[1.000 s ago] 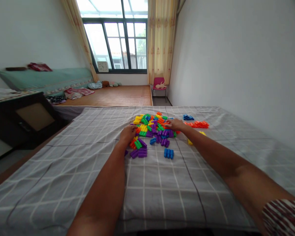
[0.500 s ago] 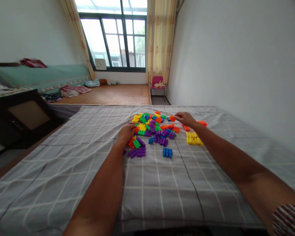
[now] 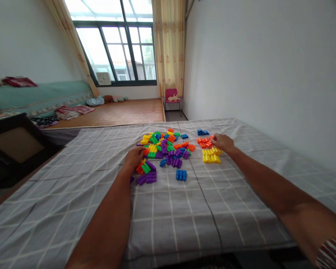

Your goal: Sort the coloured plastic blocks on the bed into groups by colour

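A heap of colourful ribbed plastic blocks lies on the checked cloth. My left hand rests at its left edge, fingers curled against an orange block; its fingertips are partly hidden. To the right of the heap, my right hand pinches an orange block at the end of a group of orange blocks. Nearer to me than that group lie yellow blocks, and behind it are blue blocks.
A blue block lies apart, in front of the heap, and purple blocks lie near my left wrist. The grey checked cloth covers the surface. Beyond it are a bed platform, a pink chair and a dark cabinet.
My right hand has moved right and nearer, carrying an orange block from beside the heap to the orange group. My left hand stays at the heap's left edge. The view has turned slightly right.
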`<state>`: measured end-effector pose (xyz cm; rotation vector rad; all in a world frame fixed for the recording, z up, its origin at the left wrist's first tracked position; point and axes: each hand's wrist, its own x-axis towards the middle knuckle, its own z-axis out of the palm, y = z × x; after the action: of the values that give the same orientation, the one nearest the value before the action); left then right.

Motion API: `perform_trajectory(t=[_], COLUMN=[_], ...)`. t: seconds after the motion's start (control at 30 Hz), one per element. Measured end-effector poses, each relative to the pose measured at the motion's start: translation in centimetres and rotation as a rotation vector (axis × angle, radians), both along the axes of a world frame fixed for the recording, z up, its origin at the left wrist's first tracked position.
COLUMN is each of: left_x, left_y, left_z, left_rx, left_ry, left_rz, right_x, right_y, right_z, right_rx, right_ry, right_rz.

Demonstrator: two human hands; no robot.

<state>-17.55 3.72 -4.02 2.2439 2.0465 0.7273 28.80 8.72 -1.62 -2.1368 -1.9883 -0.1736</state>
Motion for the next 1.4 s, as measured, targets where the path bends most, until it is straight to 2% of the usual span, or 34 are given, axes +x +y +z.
perform_trajectory(t=[0.17,0.43,0.53,0.7,0.83,1.07,1.27,1.4], left_x=[-0.2,-0.4,-0.5,-0.6,-0.5,-0.5,-0.6,-0.8], left_y=[0.2,0.5,0.6,0.7,0.7,0.7,0.8,0.9], left_z=[-0.2,-0.5,-0.6,-0.7,-0.6,-0.5,-0.6,-0.8], left_rx=[0.008,0.013,0.02,0.015,0.006,0.006,0.006,0.01], left_ry=[0.007,0.003,0.001,0.002,0.005,0.024,0.019,0.014], left_rz=[-0.001,-0.009,-0.022,-0.016,-0.001,-0.006,-0.016,-0.018], right_x=[0.2,2.5,3.2,4.3,4.6,4.1,3.8,3.5], right_y=[-0.2,1.1,1.3,0.8,0.5,-0.3,-1.2,-1.2], right_z=[0.4,1.0,0.5,-0.6,-1.5,-2.7,-3.1,-3.4], right_rx=[-0.048,-0.169,-0.237,-0.342,-0.27,-0.151,-0.178,-0.178], right_ry=[-0.107,-0.097,-0.011,0.257,0.385,0.446,0.587,0.597], right_rz=[0.026,0.234,0.292,0.352,0.324,0.309,0.401,0.38])
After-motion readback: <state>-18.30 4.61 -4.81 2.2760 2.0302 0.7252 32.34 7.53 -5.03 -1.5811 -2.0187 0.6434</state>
